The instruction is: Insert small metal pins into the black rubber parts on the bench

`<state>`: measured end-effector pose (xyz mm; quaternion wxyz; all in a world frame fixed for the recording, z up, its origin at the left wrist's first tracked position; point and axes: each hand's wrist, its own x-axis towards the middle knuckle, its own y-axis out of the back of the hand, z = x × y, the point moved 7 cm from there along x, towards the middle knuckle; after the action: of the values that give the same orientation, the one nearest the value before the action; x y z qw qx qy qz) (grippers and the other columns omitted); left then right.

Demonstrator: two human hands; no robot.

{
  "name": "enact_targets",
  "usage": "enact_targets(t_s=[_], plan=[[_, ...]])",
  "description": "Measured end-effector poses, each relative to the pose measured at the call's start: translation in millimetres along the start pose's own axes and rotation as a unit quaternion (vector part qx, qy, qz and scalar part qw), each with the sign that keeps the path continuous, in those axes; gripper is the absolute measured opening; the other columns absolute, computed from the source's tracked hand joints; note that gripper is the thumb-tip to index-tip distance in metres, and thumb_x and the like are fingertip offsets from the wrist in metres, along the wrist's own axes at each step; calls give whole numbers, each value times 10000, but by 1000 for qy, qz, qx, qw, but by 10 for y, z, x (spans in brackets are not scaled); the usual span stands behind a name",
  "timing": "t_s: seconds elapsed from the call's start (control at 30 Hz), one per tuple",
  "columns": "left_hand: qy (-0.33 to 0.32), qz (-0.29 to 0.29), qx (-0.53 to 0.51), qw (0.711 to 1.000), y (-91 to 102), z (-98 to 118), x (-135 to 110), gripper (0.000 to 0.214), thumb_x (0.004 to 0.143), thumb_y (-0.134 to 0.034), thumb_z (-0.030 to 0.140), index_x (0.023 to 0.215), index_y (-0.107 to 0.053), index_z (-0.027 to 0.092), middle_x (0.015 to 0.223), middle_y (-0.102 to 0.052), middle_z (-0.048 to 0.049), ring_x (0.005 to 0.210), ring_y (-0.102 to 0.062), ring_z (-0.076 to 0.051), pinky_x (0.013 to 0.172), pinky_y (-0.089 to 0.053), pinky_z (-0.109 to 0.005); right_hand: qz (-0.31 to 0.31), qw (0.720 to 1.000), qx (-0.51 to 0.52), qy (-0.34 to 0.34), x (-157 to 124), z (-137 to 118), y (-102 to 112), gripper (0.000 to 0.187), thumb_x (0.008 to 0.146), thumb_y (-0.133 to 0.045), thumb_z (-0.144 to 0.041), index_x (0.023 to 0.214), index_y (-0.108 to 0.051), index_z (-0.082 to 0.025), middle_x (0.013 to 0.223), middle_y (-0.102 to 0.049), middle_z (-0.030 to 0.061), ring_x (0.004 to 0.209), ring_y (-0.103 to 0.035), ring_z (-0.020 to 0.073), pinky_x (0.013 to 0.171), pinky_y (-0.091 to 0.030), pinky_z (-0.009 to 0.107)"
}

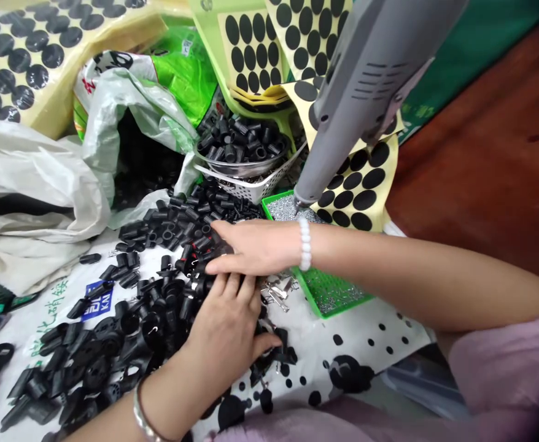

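A loose heap of black moulded plastic parts [159, 313] covers the white woven sheet [361, 331] in front of me. My left hand [226, 325] lies on the heap, its fingers bent down among the parts and a silver bracelet on the wrist. My right hand [255, 248], with a white bead bracelet, reaches across from the right, its fingertips resting on the black parts above my left hand. Its fingers lie flat and hold nothing visible. The palm of my left hand is hidden, so I cannot tell whether it grips a part.
A steel bowl of black sleeves [239, 144] sits in a white basket [246, 190]. Nearby are a green tray of silver bits [329, 288], small metal clips [276, 294], black dot sheets [352, 184], a grey tool [361, 80] and a white sack [34, 178].
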<state>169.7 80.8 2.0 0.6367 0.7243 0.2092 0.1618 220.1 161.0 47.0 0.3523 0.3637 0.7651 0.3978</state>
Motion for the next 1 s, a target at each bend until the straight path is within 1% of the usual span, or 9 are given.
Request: enact_targets(t_s=[0.07, 0.13, 0.27, 0.33, 0.4, 0.53, 0.73, 0.87, 1.0], plan=[[25, -1, -2, 1000, 19, -98, -18, 720, 733, -487, 648, 1143, -588, 65, 1262, -499, -218, 1155, -441, -391, 944, -343, -513, 28, 999, -41, -18, -119, 25, 49, 423, 891, -355, -427, 1108, -503, -96, 897, -621, 110, 746, -560, 188, 610, -387, 286], [36, 2, -10, 999, 22, -153, -40, 670, 756, -478, 626, 1128, -599, 82, 1253, -516, -203, 1137, -467, -369, 932, -356, -500, 29, 995, -87, -30, -254, 62, -57, 280, 892, -374, -280, 964, -585, -110, 887, -626, 122, 759, -563, 202, 620, -377, 305], [40, 15, -31, 999, 0, -183, -67, 604, 780, -495, 567, 1114, -603, 75, 1262, -513, -191, 1113, -489, -351, 933, -358, -496, -57, 989, -133, 25, -466, 38, -670, 103, 735, -580, -150, 638, -616, -139, 640, -631, 60, 600, -567, 157, 536, -367, 268], [46, 29, -39, 998, -2, -201, -74, 534, 802, -506, 497, 1090, -612, 61, 1244, -528, -195, 1089, -507, -345, 923, -370, -496, -63, 987, -142, 40, -475, 29, -900, 50, 722, -599, -141, 677, -620, -133, 657, -638, 63, 609, -578, 155, 540, -390, 265], [55, 49, -45, 996, 8, -237, -86, 450, 815, -515, 410, 1063, -621, 50, 1206, -556, -200, 1058, -528, -340, 907, -386, -497, -48, 987, -151, 34, -388, 55, -990, 71, 788, -567, -177, 800, -617, -128, 749, -643, 57, 685, -593, 154, 604, -440, 276], [75, 70, -54, 993, 8, -312, -157, 379, 808, -537, 323, 1034, -624, 32, 1141, -592, -211, 1041, -539, -345, 888, -412, -501, -9, 986, -169, -11, -49, 182, -891, 237, 884, -497, -322, 1014, -557, -133, 960, -597, 43, 833, -588, 149, 738, -492, 349], [52, 99, -126, 986, 67, -349, -407, 300, 839, -501, 295, 1032, -607, 92, 1146, -574, -175, 1046, -530, -298, 885, -441, -459, 11, 982, -181, -48, 211, 222, -617, 254, 880, -508, -321, 1053, -546, -140, 1019, -581, 58, 850, -586, 150, 731, -504, 338], [101, 166, -143, 970, 175, -684, -487, 341, 863, -474, 328, 1122, -547, 118, 1204, -528, -158, 1114, -486, -271, 945, -404, -440, 71, 974, -206, -70, 142, 256, -288, 245, 888, -491, -327, 1046, -548, -149, 1020, -581, 55, 866, -581, 154, 754, -495, 354], [154, 101, -160, 970, 33, -1034, -290, 584, 840, -458, 477, 1282, -409, 98, 1341, -404, -182, 1211, -403, -306, 983, -360, -469, 120, 965, -227, -51, 187, 302, -146, 243, 876, -506, -329, 1026, -557, -145, 1059, -567, 62, 959, -551, 185, 833, -452, 406]])
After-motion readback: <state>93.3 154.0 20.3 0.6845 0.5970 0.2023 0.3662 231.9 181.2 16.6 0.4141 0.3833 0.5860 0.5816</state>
